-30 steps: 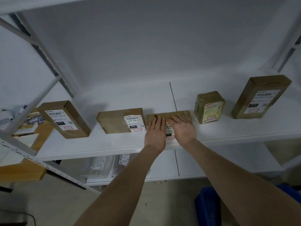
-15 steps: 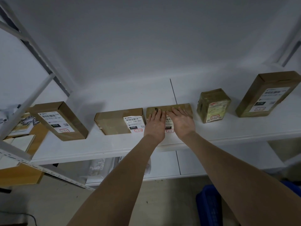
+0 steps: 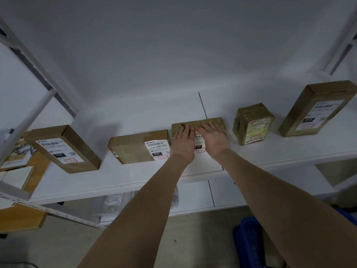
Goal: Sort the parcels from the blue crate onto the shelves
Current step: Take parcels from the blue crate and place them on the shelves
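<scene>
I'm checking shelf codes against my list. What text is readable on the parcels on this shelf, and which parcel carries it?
"010": black tag, leftmost box.
"060-06B-A05", "060", "3-3-2": label on second box.
"010", "3-3-3": label on middle box.
"010": black tag, far-right box.
Taped parcel label, other red-framed codes and fine print: too blurred to read.

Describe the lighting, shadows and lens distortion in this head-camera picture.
Head view: dim, flat light with no glare. The leftmost parcel throws a soft shadow to its right onto the shelf. The wide-angle lens bows the shelf's front edge and stretches the forearms. The label on the far-right parcel is too soft to read in full.
</scene>
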`<state>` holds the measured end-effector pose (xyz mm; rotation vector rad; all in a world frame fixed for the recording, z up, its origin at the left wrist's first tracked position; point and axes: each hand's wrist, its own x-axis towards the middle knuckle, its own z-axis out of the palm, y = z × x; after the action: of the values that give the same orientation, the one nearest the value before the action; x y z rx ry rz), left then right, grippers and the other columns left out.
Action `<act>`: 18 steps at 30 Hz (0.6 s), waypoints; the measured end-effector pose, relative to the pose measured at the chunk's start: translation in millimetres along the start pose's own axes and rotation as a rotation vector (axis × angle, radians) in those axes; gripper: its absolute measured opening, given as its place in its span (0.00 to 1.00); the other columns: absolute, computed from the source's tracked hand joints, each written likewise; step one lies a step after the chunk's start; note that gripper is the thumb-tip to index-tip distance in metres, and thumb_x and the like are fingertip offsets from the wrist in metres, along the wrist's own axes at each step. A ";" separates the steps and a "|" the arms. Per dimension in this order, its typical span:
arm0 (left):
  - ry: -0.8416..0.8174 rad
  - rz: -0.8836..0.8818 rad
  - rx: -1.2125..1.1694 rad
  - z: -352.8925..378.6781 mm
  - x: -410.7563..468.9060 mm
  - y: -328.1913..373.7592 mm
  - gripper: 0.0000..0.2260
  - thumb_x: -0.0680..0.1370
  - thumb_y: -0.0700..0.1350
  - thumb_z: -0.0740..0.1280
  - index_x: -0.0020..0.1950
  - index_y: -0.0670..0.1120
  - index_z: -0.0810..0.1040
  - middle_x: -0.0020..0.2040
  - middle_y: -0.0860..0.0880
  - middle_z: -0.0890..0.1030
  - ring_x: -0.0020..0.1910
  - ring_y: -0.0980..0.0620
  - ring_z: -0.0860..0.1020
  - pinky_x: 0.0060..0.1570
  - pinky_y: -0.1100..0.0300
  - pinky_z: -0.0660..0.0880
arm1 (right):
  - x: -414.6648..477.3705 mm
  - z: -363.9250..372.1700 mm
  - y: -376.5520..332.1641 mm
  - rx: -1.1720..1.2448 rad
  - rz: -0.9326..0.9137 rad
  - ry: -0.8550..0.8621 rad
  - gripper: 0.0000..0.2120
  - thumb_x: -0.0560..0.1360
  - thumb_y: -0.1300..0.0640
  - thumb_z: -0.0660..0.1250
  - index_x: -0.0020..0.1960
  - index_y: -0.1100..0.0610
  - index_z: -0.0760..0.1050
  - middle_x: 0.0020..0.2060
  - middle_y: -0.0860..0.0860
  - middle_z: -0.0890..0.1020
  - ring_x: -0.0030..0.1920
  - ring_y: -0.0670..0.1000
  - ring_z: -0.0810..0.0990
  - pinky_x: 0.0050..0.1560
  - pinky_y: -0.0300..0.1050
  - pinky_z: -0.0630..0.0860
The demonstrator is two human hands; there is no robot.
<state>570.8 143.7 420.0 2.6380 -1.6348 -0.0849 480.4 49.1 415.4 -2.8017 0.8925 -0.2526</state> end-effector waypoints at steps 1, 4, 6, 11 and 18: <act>0.000 0.002 0.005 0.7 -0.6 -0.1 0.33 0.78 0.39 0.60 0.78 0.41 0.46 0.78 0.42 0.48 0.77 0.44 0.47 0.75 0.51 0.45 | -0.8 0.2 -0.2 0.001 -0.001 0.001 0.27 0.78 0.63 0.60 0.75 0.50 0.61 0.77 0.51 0.59 0.77 0.55 0.54 0.75 0.47 0.47; 0.006 0.007 0.013 1.7 -3.2 -0.4 0.33 0.78 0.40 0.60 0.78 0.41 0.46 0.78 0.42 0.48 0.77 0.44 0.47 0.76 0.52 0.46 | -3.5 -2.1 -0.4 -0.002 -0.005 -0.032 0.27 0.79 0.63 0.59 0.76 0.50 0.60 0.77 0.52 0.57 0.77 0.55 0.53 0.75 0.46 0.47; 0.010 0.020 -0.005 -0.6 -3.1 -1.2 0.33 0.78 0.41 0.61 0.77 0.41 0.47 0.78 0.42 0.49 0.77 0.44 0.48 0.75 0.52 0.46 | -4.9 -7.3 -0.3 -0.020 -0.001 -0.065 0.29 0.78 0.62 0.61 0.76 0.48 0.59 0.76 0.54 0.57 0.76 0.56 0.55 0.75 0.48 0.50; 0.063 0.030 -0.098 -9.5 -9.5 -4.5 0.31 0.76 0.39 0.63 0.76 0.42 0.53 0.77 0.43 0.55 0.76 0.45 0.53 0.74 0.52 0.52 | -16.2 -17.0 -3.3 -0.112 0.005 -0.037 0.37 0.73 0.60 0.66 0.77 0.49 0.53 0.74 0.56 0.57 0.76 0.56 0.52 0.76 0.56 0.46; 0.213 0.205 -0.085 -1.3 -30.2 21.7 0.21 0.74 0.38 0.63 0.66 0.44 0.68 0.64 0.45 0.68 0.62 0.46 0.69 0.51 0.54 0.73 | -69.2 -7.0 5.1 -0.182 0.148 0.108 0.30 0.72 0.62 0.64 0.73 0.56 0.59 0.68 0.57 0.65 0.68 0.57 0.64 0.70 0.51 0.60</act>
<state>538.1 161.0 423.4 2.3118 -1.7720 0.1259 420.4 84.6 413.7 -2.8890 1.1987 -0.3171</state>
